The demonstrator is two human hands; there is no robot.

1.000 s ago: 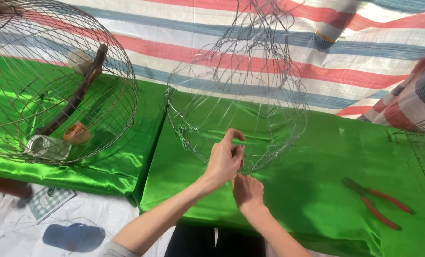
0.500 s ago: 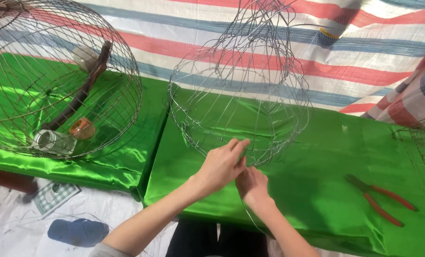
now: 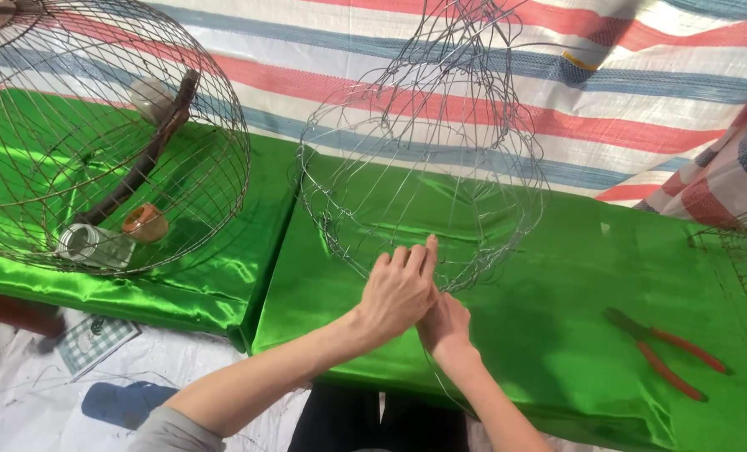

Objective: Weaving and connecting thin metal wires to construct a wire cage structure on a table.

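The unfinished wire cage [image 3: 424, 167] is stood at the middle of the green worktop [image 3: 557, 276]. Its lower rim is touched by the left hand [image 3: 400, 289], fingers extended, not clenched. The right hand [image 3: 447, 326] lies beneath; its grip cannot be told. Red-handled pliers [image 3: 666, 351] lie at four o'clock.

Shiny green cloth [image 3: 557, 276] under the hands; red-handled pliers [image 3: 666, 351] to their right; beyond them a tarp [image 3: 641, 92] striped red, white, blue.

A finished round wire cage [image 3: 97, 134] stands at the left of the green cloth [image 3: 557, 285], holding a wooden perch [image 3: 143, 163], a small orange cup [image 3: 145, 223] and a clear cup [image 3: 85, 243]. Red-handled pliers [image 3: 670, 351] lie on the cloth's right side.
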